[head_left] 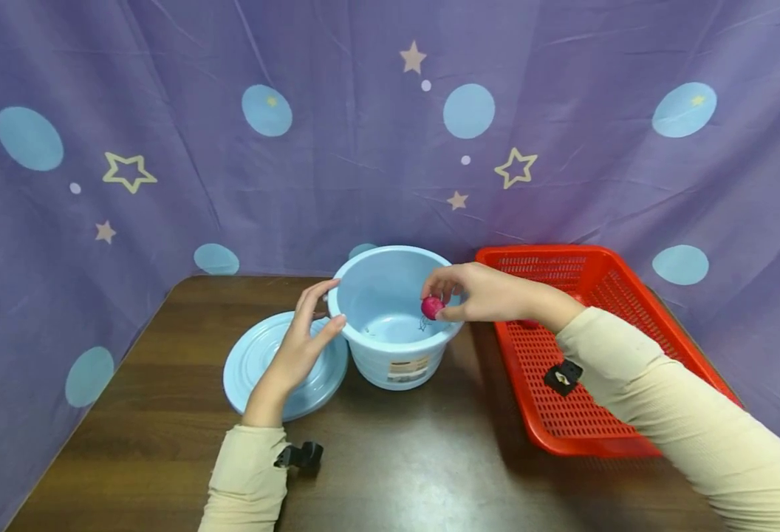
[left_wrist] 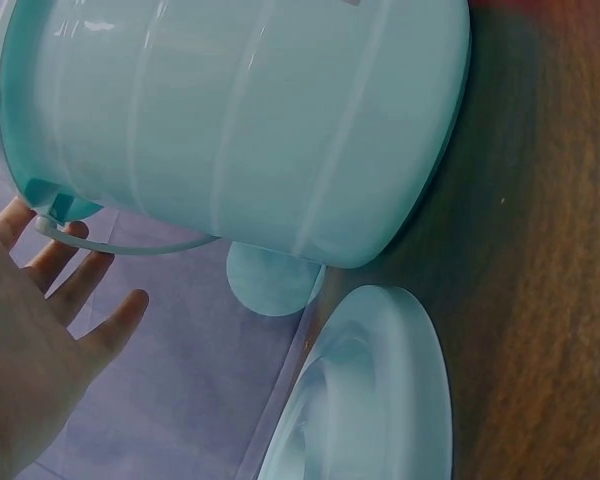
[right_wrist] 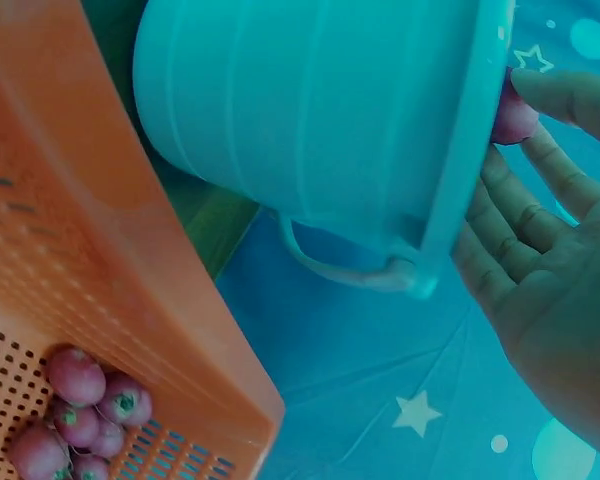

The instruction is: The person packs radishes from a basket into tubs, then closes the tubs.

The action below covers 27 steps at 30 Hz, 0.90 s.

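Note:
A light blue bucket (head_left: 390, 353) stands upright on the table. My left hand (head_left: 300, 340) touches its left rim, thumb and fingers spread and fairly straight. In the left wrist view, the fingers (left_wrist: 80, 285) lie beside the bucket's handle (left_wrist: 145, 248). Over the right side of the bucket's mouth, my right hand (head_left: 479, 292) pinches a pink-red radish (head_left: 433, 307) between thumb and fingertips. That radish (right_wrist: 515, 112) shows partly past the rim in the right wrist view, with the other fingers stretched loosely beside it.
A round blue lid (head_left: 244, 369) lies on the wooden table (head_left: 157, 414), left of the bucket. To the right is a red perforated basket (head_left: 543, 436); several radishes (right_wrist: 77, 376) are clustered inside it. A purple patterned curtain (head_left: 363, 185) hangs behind the table.

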Each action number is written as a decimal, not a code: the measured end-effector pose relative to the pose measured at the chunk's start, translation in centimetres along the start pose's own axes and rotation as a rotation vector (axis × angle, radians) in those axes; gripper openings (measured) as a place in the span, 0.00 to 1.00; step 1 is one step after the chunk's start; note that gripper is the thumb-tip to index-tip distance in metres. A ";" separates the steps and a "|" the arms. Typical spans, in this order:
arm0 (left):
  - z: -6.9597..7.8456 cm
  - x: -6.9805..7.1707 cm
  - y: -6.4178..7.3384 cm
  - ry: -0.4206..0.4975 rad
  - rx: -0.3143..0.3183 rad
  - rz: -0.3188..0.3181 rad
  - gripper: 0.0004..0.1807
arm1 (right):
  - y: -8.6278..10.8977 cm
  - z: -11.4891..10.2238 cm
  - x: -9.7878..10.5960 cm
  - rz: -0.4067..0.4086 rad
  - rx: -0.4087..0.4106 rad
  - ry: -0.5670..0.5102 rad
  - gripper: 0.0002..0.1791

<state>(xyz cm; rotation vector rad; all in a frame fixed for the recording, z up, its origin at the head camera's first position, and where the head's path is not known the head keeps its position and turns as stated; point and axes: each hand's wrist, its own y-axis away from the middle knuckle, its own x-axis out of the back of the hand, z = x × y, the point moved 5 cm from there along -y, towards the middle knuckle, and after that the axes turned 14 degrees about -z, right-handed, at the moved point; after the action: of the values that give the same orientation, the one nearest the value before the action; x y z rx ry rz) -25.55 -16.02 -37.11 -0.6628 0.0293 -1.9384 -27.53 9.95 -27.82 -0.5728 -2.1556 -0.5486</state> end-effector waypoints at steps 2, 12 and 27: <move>-0.1 -0.1 0.1 0.007 0.005 -0.004 0.30 | -0.2 0.1 -0.5 -0.014 0.009 -0.012 0.15; -0.1 -0.1 0.0 -0.002 0.000 -0.008 0.31 | -0.8 0.1 -1.1 -0.019 0.031 -0.008 0.15; 0.1 0.1 0.0 0.015 0.013 -0.005 0.31 | -0.9 0.2 -0.7 -0.002 0.034 -0.006 0.16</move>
<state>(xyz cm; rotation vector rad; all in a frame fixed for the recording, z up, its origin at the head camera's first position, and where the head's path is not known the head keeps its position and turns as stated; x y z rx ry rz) -25.54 -16.04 -36.98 -0.6404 0.0244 -1.9469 -27.73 9.20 -28.62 -0.5547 -2.1675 -0.5106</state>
